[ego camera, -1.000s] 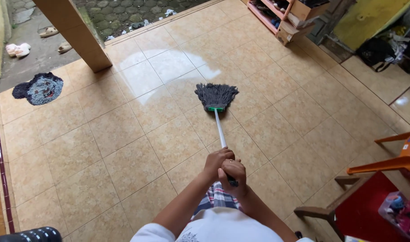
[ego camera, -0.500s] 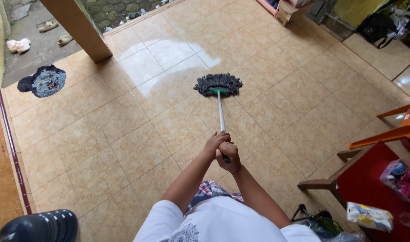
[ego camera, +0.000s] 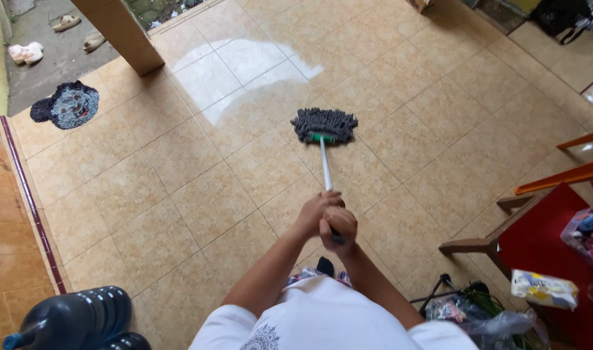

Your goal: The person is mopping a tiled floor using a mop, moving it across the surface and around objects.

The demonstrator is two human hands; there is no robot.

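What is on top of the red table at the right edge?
On the red table lie a white and yellow packet and a clear bag of colourful items. The table runs past the frame edge, so the rest of its top cannot be seen.

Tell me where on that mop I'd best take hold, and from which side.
Grip the mop on its white handle near the top end, coming from above. The handle slants up from the dark head flat on the tiles toward the body, where the left hand and right hand clasp it.
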